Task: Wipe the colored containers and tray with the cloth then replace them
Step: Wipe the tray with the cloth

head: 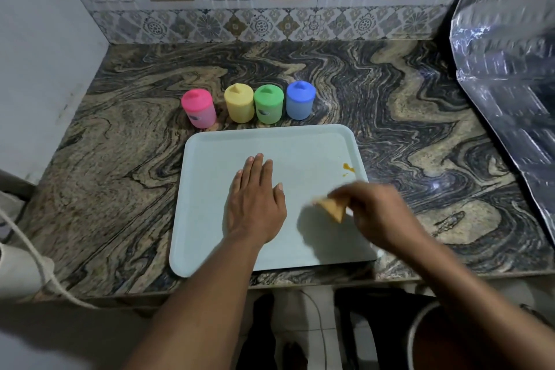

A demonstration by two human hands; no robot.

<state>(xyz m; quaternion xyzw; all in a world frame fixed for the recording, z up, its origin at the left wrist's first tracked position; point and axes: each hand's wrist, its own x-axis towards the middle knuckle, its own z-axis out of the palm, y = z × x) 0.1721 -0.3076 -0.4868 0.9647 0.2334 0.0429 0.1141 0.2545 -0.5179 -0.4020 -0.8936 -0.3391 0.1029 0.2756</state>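
While my L hand (255, 207), fingers (255, 167) flat and together, pins the tray (210, 144) steady, R hand (383, 213) pinches the cloth (332, 210), stain (348, 167) at 2 o'clock.

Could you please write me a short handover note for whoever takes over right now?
Left hand: flat on the tray, fingers straight, steadying it.
Right hand: grips the cloth over the tray's right part; blurred.
Containers: pink container, yellow container, green container, blue container, in a row on the counter behind the tray.
Done: tray emptied; whether the containers are wiped cannot be told.
Left: wipe the orange stain near the tray's right edge, then put the containers back on the tray.
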